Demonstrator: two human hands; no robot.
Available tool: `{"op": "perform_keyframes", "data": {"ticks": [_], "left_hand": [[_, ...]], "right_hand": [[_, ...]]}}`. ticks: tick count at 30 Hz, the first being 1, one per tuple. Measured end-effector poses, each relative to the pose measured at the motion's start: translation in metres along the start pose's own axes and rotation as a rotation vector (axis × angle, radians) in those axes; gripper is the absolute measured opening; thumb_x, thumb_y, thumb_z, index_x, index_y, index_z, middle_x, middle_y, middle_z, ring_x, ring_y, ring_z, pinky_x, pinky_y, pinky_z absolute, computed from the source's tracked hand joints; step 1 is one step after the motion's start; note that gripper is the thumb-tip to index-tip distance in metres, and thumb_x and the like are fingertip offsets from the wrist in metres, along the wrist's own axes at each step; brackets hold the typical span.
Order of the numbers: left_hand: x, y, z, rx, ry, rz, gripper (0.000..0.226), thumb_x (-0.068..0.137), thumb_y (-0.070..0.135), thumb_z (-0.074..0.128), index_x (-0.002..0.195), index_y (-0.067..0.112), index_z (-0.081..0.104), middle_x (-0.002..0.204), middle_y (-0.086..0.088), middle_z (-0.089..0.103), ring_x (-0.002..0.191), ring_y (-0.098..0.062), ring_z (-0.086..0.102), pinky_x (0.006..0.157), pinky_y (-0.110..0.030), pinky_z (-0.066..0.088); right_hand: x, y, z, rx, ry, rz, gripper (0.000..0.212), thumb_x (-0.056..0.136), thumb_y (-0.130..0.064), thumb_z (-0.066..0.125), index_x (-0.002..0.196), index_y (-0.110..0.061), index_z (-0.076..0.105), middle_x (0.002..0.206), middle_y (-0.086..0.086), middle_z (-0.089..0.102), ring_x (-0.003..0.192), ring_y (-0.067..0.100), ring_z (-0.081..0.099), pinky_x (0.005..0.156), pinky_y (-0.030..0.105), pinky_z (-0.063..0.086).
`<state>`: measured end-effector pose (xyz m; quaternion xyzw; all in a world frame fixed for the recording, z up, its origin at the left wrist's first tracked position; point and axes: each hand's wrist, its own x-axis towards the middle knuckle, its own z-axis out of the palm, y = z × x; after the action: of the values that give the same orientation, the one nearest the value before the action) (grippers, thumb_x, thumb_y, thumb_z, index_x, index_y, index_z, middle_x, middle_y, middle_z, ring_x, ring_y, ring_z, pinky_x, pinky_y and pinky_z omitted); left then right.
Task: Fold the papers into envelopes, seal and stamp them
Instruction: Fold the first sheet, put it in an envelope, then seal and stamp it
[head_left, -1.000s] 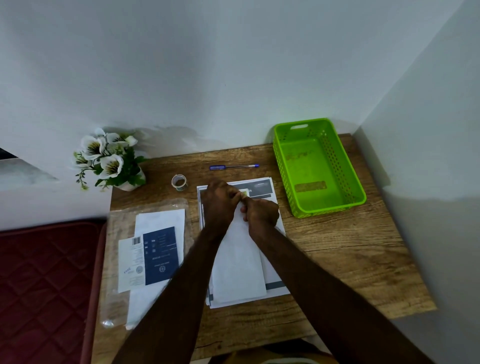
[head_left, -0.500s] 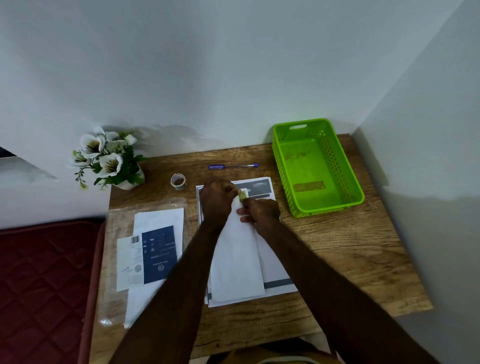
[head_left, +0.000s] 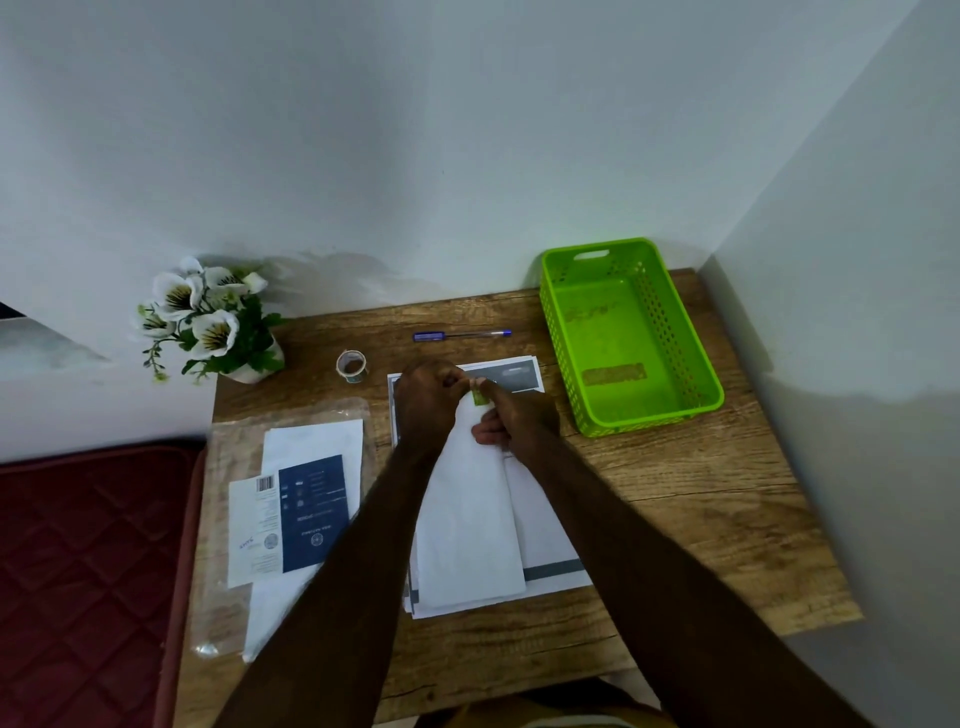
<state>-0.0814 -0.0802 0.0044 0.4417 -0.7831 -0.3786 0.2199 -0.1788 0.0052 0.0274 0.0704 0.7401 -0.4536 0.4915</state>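
**On the wooden desk: one stamp, two hands**

At the left edge, one clear plastic sleeve (head_left: 291, 415) holds white sheets and a blue-printed leaflet (head_left: 311, 512). At centre, the left hand (head_left: 426, 402) and right hand (head_left: 514, 415) pinch one small green stamp (head_left: 478, 397) over one folded white paper envelope (head_left: 467, 525) lying on printed papers (head_left: 545, 525). One green perforated plastic basket (head_left: 670, 332) stands empty.

Bare forearms, no sleeves visible

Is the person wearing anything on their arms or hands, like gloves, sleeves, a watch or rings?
No. Both forearms are bare right down to the bottom edge of the picture, with no sleeves showing. The left hand and right hand have no gloves, and no watch, bracelet or ring is visible.
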Motion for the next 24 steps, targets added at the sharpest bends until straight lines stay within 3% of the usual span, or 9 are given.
{"op": "perform_keyframes", "data": {"ticks": [6,11,17,20,22,24], "left_hand": [[0.002,-0.002,0.0,0.041,-0.014,0.008,0.012,0.089,0.027,0.077,0.085,0.016,0.08,0.083,0.002,0.076,0.076,-0.009,0.068,0.077,-0.034,0.059],[0.002,-0.002,0.001,0.054,-0.029,-0.003,0.01,0.09,0.024,0.077,0.088,0.015,0.08,0.085,0.001,0.076,0.078,-0.008,0.067,0.079,-0.03,0.057],[0.002,-0.001,0.002,0.055,0.0,-0.027,0.009,0.088,0.021,0.079,0.091,0.013,0.081,0.09,-0.001,0.077,0.082,-0.011,0.068,0.081,-0.029,0.056],[0.003,0.001,0.003,0.056,0.008,-0.023,0.009,0.088,0.02,0.079,0.09,0.012,0.08,0.09,-0.002,0.077,0.082,-0.011,0.068,0.08,-0.027,0.055],[0.002,0.004,0.002,0.057,0.01,-0.02,0.008,0.088,0.02,0.078,0.089,0.012,0.08,0.089,-0.001,0.076,0.079,-0.008,0.065,0.074,-0.015,0.048],[0.002,0.003,0.002,0.053,0.016,-0.022,0.007,0.088,0.021,0.078,0.088,0.014,0.08,0.089,0.0,0.076,0.079,-0.008,0.065,0.073,-0.016,0.049]], "right_hand": [[0.001,-0.001,0.001,-0.012,-0.004,0.007,0.052,0.087,-0.046,0.076,0.07,0.0,0.059,0.063,0.01,0.064,0.04,0.012,0.062,0.048,0.019,0.054],[0.006,0.004,0.006,-0.096,0.044,-0.038,0.058,0.09,-0.051,0.071,0.066,0.002,0.065,0.059,0.011,0.07,0.052,0.02,0.071,0.073,0.033,0.064],[0.0,-0.002,-0.005,-0.109,-0.055,-0.058,0.043,0.09,-0.03,0.077,0.068,0.005,0.064,0.06,0.013,0.068,0.047,0.021,0.068,0.056,0.03,0.06],[-0.004,-0.004,-0.011,-0.067,-0.102,-0.085,0.037,0.09,-0.02,0.077,0.073,0.009,0.063,0.068,0.018,0.068,0.054,0.025,0.069,0.06,0.035,0.061],[-0.004,-0.003,-0.011,-0.059,-0.13,-0.082,0.037,0.093,-0.021,0.074,0.075,0.008,0.063,0.068,0.019,0.069,0.058,0.027,0.07,0.063,0.035,0.062],[-0.003,-0.001,-0.01,-0.067,-0.137,-0.077,0.039,0.096,-0.025,0.07,0.076,0.008,0.064,0.07,0.019,0.071,0.06,0.028,0.072,0.062,0.033,0.062]]}}
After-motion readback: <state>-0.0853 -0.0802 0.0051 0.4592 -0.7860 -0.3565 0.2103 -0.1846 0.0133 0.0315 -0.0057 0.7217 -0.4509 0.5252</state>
